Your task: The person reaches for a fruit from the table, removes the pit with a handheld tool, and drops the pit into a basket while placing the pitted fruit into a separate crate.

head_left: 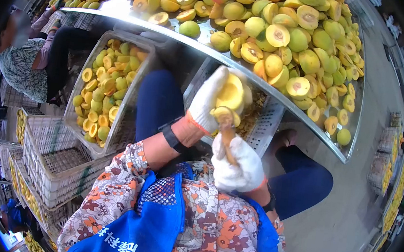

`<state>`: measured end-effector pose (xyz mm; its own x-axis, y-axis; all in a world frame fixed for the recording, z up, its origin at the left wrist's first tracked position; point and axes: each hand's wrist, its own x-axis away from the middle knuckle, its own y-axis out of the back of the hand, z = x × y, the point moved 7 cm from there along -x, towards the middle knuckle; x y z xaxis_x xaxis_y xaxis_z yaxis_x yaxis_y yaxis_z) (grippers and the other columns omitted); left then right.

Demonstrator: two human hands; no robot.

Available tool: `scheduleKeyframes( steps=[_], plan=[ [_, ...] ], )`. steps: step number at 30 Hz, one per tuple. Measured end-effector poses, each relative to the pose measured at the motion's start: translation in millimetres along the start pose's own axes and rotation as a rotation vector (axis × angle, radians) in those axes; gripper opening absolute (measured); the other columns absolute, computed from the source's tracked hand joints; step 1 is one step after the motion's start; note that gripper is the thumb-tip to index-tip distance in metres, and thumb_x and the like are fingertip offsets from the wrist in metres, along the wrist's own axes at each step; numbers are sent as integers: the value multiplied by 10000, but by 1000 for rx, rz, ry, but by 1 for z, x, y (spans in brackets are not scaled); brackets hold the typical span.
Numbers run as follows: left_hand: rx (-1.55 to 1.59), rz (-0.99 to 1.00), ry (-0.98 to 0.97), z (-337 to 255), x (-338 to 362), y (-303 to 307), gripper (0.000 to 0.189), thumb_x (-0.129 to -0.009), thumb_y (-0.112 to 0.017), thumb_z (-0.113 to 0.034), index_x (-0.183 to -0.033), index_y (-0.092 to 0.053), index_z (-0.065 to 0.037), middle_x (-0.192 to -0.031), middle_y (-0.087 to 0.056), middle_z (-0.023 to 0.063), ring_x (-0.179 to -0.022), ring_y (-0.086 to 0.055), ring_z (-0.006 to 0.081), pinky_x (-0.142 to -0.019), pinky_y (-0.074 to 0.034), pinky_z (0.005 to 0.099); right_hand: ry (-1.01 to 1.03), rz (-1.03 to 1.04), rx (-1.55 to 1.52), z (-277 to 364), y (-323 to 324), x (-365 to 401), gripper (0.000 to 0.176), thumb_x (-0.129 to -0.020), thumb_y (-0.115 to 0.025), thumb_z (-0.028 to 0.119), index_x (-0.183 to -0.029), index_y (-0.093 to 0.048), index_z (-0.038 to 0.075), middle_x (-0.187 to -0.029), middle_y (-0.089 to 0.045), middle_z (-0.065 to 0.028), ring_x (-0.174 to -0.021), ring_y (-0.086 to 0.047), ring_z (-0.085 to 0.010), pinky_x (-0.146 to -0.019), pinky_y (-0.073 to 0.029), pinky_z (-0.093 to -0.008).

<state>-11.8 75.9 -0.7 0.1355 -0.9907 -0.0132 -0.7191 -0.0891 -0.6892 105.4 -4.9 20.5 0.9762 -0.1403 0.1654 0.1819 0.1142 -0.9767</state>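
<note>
My left hand, in a white knit glove, holds a yellow peach half with its hollowed cut face turned up, over a crate between my knees. In its white glove, my right hand is closed round the wooden handle of a pitting tool. The tool's upper end meets a small round piece of yellow flesh at the near edge of the peach half; the tip is hidden there. Brownish pits and scraps lie in the white crate beneath my hands.
Halved peaches heap on the metal table ahead. On my left stands a crate of hollowed halves, with stacked white crates nearer me. A co-worker sits at far left. More filled crates line the right.
</note>
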Motion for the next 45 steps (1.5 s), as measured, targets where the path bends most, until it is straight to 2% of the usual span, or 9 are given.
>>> scheduleKeyframes(
  steps=[5,7,8,9,11,18,20,25,45],
  plan=[
    [-300,-434,-280,-80,20,77,413,-1041,-469,-463,-1161,-603,-91,-900,-693,112,-683,-617,143,-536,-455,239,185,-224,132,27,13,11,228,-1062,-515,328,-1101,-538,103,-625,-384,16,-398,-289,-63,-363,-239,-233],
    [-1490,-503,-712,-153,42,100,308,-1038,-515,-284,-1105,-673,-29,-934,-710,96,-816,-669,171,-728,-545,297,225,-422,303,38,34,24,174,-1064,-518,292,-1056,-504,119,-622,-396,7,-393,-284,-62,-358,-236,-227],
    [-904,-677,-376,-157,46,151,225,-995,-578,-199,-1109,-700,-48,-1008,-705,103,-923,-673,200,-855,-532,303,214,-487,315,38,43,30,175,-1065,-519,292,-1049,-502,119,-620,-396,6,-391,-287,-62,-357,-238,-230],
    [-1593,-748,-146,-178,52,161,251,-927,-672,-250,-1125,-710,-101,-1082,-700,122,-1020,-658,248,-918,-511,343,205,-553,328,38,52,35,176,-1065,-519,293,-1041,-501,119,-618,-397,5,-389,-290,-63,-356,-241,-232],
    [-2524,-753,-470,-192,47,127,305,-879,-720,-311,-1127,-719,-133,-1073,-711,108,-1071,-637,295,-969,-481,397,167,-582,335,32,61,33,177,-1066,-518,293,-1038,-499,119,-620,-404,7,-388,-296,-63,-355,-241,-233],
    [-2325,-427,-467,-142,-85,106,362,-846,-684,-446,-1041,-697,-143,-985,-721,103,-934,-648,382,-841,-505,497,306,-458,1085,17,92,22,165,-1052,-530,298,-995,-493,148,-660,-426,25,-441,-343,-65,-380,-247,-225],
    [-2232,-413,-158,-132,-115,87,542,-771,-686,-538,-1113,-661,-119,-960,-714,222,-930,-667,421,-866,-521,511,179,-683,424,18,71,24,166,-1052,-543,290,-976,-477,158,-672,-449,28,-449,-363,-64,-382,-253,-230],
    [-2238,-444,182,-116,-143,93,556,-763,-706,-493,-1116,-632,-70,-1039,-718,195,-987,-702,361,-852,-556,433,199,-711,592,26,80,22,181,-1052,-534,339,-1010,-469,175,-640,-441,51,-429,-374,-79,-389,-283,-251],
    [-2079,-258,30,-122,-132,83,556,-754,-738,-409,-1224,-600,-145,-1049,-717,180,-985,-695,361,-838,-552,456,273,-750,802,21,64,40,198,-1039,-559,315,-1041,-467,140,-645,-457,38,-434,-417,-87,-387,-314,-248]
  ],
)
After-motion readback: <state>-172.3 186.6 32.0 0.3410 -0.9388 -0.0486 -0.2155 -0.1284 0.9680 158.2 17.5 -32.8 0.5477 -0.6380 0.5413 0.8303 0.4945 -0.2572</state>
